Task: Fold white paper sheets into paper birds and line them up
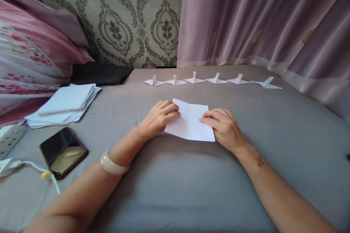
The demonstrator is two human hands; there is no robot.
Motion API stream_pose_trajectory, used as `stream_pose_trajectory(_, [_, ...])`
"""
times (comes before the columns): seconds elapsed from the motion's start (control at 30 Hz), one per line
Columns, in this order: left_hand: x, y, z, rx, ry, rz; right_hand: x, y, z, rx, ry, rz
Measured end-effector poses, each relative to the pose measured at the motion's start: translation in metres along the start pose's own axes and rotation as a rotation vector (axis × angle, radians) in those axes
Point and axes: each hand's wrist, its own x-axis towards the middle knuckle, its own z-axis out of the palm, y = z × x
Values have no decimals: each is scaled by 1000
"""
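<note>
A white sheet of paper (190, 122) is held between my two hands, with a faint crease down its middle and its near edge slightly bowed. My left hand (161, 116) grips the sheet's left edge, thumb and fingers closed on it. On the opposite side, my right hand (225, 125) pinches the right edge between thumb and fingers. Beyond the sheet stands a row of several folded paper cranes (194, 78), small and white, with wings spread out to the sides.
A stack of white paper (65, 102) lies at the left, before a black flat item (101, 74). Nearer are a smartphone (64, 151), a white cable (38, 167) and a power strip (12, 136). Grey cloth (186, 189) covers the surface; a pink curtain (232, 18) hangs behind at right.
</note>
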Motion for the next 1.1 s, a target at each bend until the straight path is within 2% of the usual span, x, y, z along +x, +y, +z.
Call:
stream_pose_trajectory(0.07, [-5, 2, 2, 47, -168, 21, -3, -1, 3, -63, -158, -5])
stream_pose_trajectory(0.13, [-10, 6, 3, 9, -311, 0, -6, -5, 4, -69, -289, 54])
stream_pose_trajectory(0.2, [-14, 10, 5, -81, -358, -67, -6, -11, 3, -55, -356, 141])
stream_pose_trajectory(0.3, [-18, 14, 10, -234, -259, -239, -5, -17, 3, -19, -336, 282])
stream_pose_trajectory(0.4, [-13, 17, 15, -336, -144, -509, -2, -17, 7, 50, -258, 464])
stream_pose_trajectory(0.47, [-7, 18, 16, -358, -128, -682, 0, -14, 13, 104, -216, 588])
stream_pose_trajectory(0.53, [-1, 17, 19, -351, -142, -788, 0, -11, 18, 121, -180, 672])
stream_pose_trajectory(0.63, [4, 15, 25, -302, -147, -828, 0, -9, 25, 76, -124, 706])
stream_pose_trajectory(0.83, [0, 9, 41, -195, -70, -741, 3, -9, 31, 51, -80, 739])
stream_pose_trajectory(1.1, [6, 9, 33, -319, -120, -870, 3, -7, 27, 114, -128, 798])
